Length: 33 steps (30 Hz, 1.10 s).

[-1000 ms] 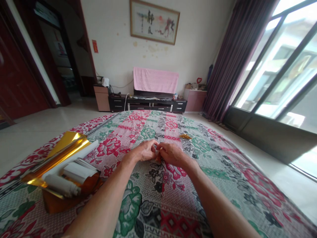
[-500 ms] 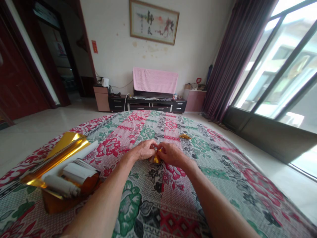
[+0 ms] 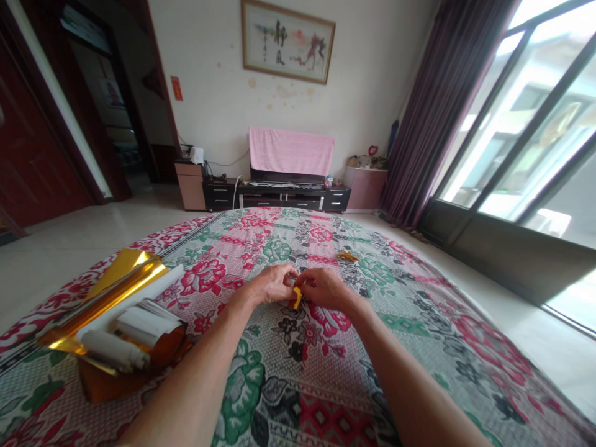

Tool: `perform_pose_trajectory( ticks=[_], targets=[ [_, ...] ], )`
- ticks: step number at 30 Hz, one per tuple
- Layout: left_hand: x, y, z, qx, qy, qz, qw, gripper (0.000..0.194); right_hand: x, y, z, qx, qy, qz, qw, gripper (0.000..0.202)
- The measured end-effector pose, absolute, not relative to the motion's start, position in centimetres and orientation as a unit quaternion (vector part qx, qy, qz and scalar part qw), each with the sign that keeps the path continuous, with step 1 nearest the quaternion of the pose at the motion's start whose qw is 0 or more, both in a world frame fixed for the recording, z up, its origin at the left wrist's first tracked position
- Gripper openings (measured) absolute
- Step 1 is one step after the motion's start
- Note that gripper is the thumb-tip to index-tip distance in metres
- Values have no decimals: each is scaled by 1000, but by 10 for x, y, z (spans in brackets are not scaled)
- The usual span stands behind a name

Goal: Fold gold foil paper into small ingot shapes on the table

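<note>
My left hand (image 3: 274, 284) and my right hand (image 3: 321, 287) meet above the middle of the flowered cloth (image 3: 261, 422). Between them is a small piece of gold foil paper (image 3: 297, 298), pinched by the fingers of both; part of it is hidden behind the fingertips. Farther back on the right lies a small folded gold foil piece (image 3: 347, 256), which neither hand touches. To the left of my left forearm rests a pile of gold foil sheets (image 3: 123, 273), partly curled, showing white undersides.
The cloth covers a wide rounded surface. Beyond it a low dark cabinet (image 3: 298, 197) stands against the wall, with a pink towel (image 3: 292, 150) draped over something on top. A purple curtain (image 3: 428, 112) and tall windows are on the right, a red door (image 3: 35, 143) on the left.
The gold foil paper between my fingers has turned slightly and shows a flatter, narrower face. Both hands stay nearly in place, with small finger shifts.
</note>
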State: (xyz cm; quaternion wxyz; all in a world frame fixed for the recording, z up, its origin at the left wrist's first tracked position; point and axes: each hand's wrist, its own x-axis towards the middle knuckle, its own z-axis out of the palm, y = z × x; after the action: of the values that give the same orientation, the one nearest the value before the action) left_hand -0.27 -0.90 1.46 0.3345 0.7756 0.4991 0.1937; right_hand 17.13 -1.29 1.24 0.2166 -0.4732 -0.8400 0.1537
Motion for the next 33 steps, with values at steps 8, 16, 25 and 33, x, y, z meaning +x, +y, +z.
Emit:
perform_pose_trajectory(
  ticks=[8,16,25,33],
  targets=[
    [-6,-6,11,777,489,202,341,43,168,-16,14,-466,-856,118,191,19],
    [-5,-9,16,804,488,183,285,42,168,-23,11,-423,-875,54,231,14],
    [-26,-4,20,728,625,135,248,24,164,-33,0,-458,-844,24,278,15],
    [-12,-19,28,778,596,124,156,20,158,-36,-6,-497,-821,-6,281,13]
  ],
)
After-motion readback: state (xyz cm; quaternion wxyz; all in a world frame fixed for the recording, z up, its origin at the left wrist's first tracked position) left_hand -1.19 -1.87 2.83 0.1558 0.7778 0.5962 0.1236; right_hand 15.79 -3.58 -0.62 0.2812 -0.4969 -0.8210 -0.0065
